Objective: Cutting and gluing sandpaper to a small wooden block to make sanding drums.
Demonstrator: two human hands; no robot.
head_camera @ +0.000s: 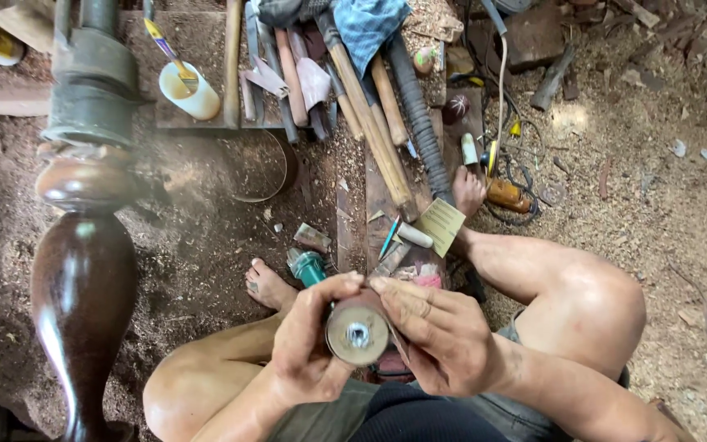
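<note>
Both hands, left hand [308, 344] and right hand [435, 331], grip 1 wooden cylinder [358, 330] between them, tools [370, 115] lying beyond.

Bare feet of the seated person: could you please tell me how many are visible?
2. The left bare foot rests on the sawdust-covered ground beside a teal tool; the right bare foot rests against the long wooden-handled tools. None seems hidden.

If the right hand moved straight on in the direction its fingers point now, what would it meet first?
The right hand points left across the round wooden cylinder that it already touches. Just beyond, its fingertips would probably meet the left hand, which holds the cylinder's other side.
</note>
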